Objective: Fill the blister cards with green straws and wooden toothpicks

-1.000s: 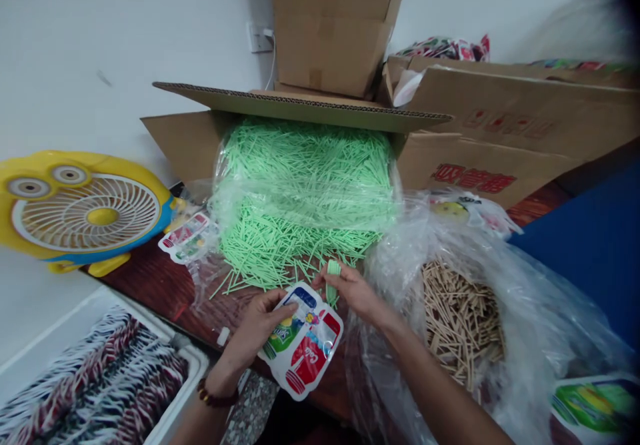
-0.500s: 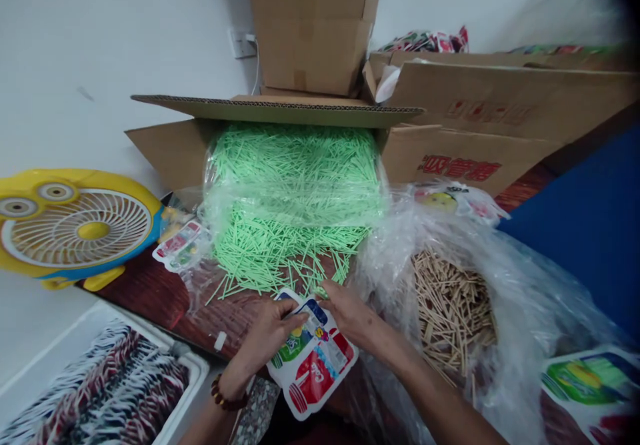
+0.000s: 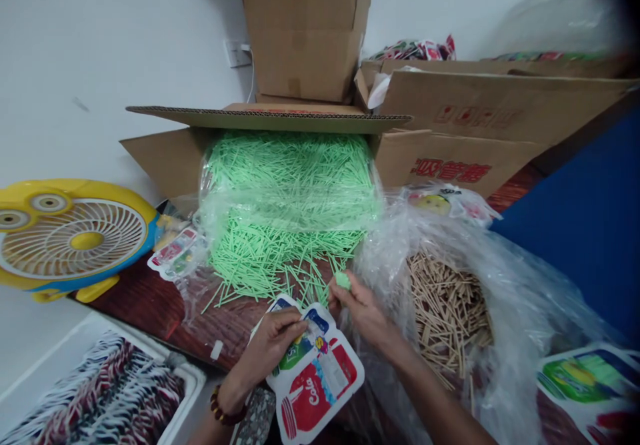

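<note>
Pinched between the thumb and fingers of my left hand [image 3: 274, 341] is a bottle-shaped printed pouch [image 3: 315, 391] with red cola and green pictures. It tilts in front of me, below the heap of thin green sticks [image 3: 280, 245]. My right hand [image 3: 363, 308] is closed around a small bunch of green sticks [image 3: 343, 279], whose ends show above the fist. This hand is just right of the pouch's top, apart from it. Whether the pouch's mouth is open, I cannot tell.
The green sticks spill from a plastic-lined cardboard box [image 3: 165, 165]. Brown sticks [image 3: 445, 311] lie in a clear plastic bag [image 3: 520, 285] at right. A yellow fan [image 3: 87, 241] stands left, above a white foam box [image 3: 193, 378] of packed pouches. Another pouch [image 3: 585, 381] lies far right.
My right hand has moved off the pouch, slightly up and right, and now shows a bunch of green sticks in its fist. The pouch has shifted slightly down.
</note>
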`<state>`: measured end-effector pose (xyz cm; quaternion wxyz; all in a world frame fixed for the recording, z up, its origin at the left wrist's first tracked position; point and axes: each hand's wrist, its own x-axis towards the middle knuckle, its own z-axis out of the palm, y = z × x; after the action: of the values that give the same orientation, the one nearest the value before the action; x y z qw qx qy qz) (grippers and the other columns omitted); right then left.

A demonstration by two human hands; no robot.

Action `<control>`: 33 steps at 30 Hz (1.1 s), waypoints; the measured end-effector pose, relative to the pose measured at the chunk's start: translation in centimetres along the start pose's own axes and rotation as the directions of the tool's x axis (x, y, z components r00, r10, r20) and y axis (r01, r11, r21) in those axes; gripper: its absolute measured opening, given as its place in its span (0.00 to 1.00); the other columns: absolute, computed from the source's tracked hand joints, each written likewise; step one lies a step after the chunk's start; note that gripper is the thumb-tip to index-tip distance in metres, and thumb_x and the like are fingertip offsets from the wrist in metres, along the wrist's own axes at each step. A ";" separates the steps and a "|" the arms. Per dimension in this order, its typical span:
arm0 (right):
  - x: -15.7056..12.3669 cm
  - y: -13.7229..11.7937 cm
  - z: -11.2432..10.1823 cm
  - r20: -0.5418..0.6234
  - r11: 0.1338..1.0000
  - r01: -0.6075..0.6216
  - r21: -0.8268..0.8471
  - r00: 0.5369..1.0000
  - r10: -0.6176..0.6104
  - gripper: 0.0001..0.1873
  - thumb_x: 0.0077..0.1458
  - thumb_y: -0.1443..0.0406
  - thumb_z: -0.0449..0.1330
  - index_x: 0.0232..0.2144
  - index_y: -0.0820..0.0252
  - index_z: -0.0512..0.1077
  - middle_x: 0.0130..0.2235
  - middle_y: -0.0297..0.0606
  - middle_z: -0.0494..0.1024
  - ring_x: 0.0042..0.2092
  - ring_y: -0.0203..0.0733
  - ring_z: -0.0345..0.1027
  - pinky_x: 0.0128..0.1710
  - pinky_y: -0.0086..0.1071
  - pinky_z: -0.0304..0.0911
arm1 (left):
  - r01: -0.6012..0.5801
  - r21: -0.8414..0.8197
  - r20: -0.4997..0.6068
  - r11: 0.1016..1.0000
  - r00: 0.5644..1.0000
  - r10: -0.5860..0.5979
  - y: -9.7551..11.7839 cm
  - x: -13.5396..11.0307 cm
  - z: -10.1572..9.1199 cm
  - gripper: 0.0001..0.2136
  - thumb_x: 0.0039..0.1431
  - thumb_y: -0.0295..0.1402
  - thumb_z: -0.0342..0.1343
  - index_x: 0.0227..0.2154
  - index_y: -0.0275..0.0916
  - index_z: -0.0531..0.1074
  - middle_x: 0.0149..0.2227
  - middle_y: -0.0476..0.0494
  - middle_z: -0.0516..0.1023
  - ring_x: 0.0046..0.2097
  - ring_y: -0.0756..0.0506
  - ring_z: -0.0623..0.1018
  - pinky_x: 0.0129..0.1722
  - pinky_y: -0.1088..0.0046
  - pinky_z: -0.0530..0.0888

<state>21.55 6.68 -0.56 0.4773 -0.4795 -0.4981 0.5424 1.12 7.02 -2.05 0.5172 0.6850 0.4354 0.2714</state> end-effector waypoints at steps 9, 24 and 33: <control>-1.7 -1.6 2.7 -0.346 0.772 0.183 0.609 0.937 0.051 0.10 0.56 0.56 0.58 0.37 0.54 0.68 0.32 0.32 0.76 0.36 0.41 0.73 0.41 0.36 0.66 | -0.134 -0.004 0.046 0.991 0.990 0.134 -0.1 0.1 1.2 0.17 0.65 0.35 0.46 0.20 0.38 0.59 0.25 0.52 0.58 0.28 0.51 0.61 0.30 0.75 0.59; -2.7 -1.5 1.2 0.039 0.899 -0.073 0.431 0.997 0.062 0.14 0.57 0.61 0.59 0.46 0.51 0.66 0.57 0.36 0.69 0.58 0.45 0.63 0.56 0.41 0.59 | 0.089 -0.305 0.009 0.948 0.996 -0.091 -0.5 0.4 2.1 0.11 0.59 0.40 0.55 0.28 0.37 0.69 0.25 0.54 0.62 0.28 0.52 0.61 0.28 0.78 0.60; -2.8 -4.3 -1.9 0.371 0.838 0.168 -0.519 0.928 0.043 0.32 0.62 0.57 0.51 0.65 0.56 0.48 0.66 0.43 0.53 0.65 0.46 0.48 0.64 0.46 0.47 | 0.140 -0.538 0.003 0.831 0.986 -0.164 -0.1 1.2 2.8 0.09 0.54 0.38 0.61 0.31 0.37 0.75 0.27 0.51 0.72 0.28 0.52 0.68 0.30 0.80 0.66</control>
<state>23.81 4.25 3.80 0.2381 -0.4677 -0.7268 0.4431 3.98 6.75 -3.17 0.6982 0.4705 0.4064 0.3550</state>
